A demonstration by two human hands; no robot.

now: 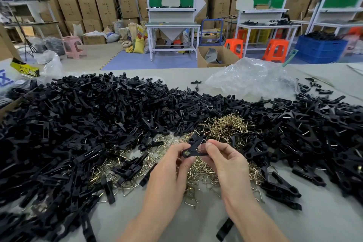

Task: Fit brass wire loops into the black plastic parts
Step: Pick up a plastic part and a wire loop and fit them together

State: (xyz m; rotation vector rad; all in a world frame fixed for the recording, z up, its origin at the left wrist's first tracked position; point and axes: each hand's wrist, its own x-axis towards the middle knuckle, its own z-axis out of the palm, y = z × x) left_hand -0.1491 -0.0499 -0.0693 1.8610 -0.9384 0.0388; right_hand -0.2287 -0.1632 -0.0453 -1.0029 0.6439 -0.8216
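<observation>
"What do you see on your screen?"

"I see both hands up over the middle of the bench (176,222), close to its near edge. The left hand (172,163) and the right hand (225,163) both pinch one black plastic part (194,147) with curled fingers and thumbs."

"Is a loop in it?"

"I can't tell. It is too small to see."

"Where are the loops?"

"The brass wire loops (225,125) lie in a shiny pile right under and behind the hands. A big heap of black parts (88,114) lies all around it, from the left edge to the right edge. A clear plastic bag (249,78) sits by the far edge."
</observation>
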